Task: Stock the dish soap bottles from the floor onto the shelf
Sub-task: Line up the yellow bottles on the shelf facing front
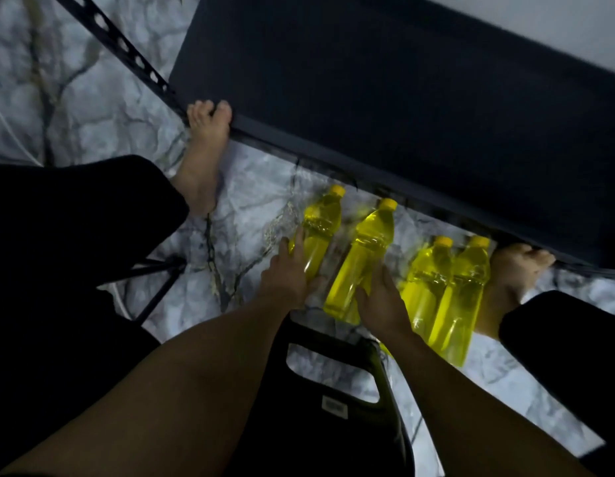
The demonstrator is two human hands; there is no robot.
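Observation:
Several clear bottles of yellow dish soap with yellow caps stand on the marble-patterned floor in front of a dark shelf (pixel 402 98). My left hand (pixel 285 273) wraps the lower body of the leftmost bottle (pixel 321 223). My right hand (pixel 381 301) grips the base of the second bottle (pixel 363 253), which leans toward the shelf. Two more bottles (pixel 426 287) (pixel 462 297) stand side by side, touching, to the right of my right hand.
My bare feet (pixel 204 156) (pixel 509 273) flank the bottles, toes against the shelf's front edge. A black plastic stool or crate (pixel 333 390) sits below my arms. A perforated black metal upright (pixel 127 49) runs at the upper left. Dark trouser legs fill both sides.

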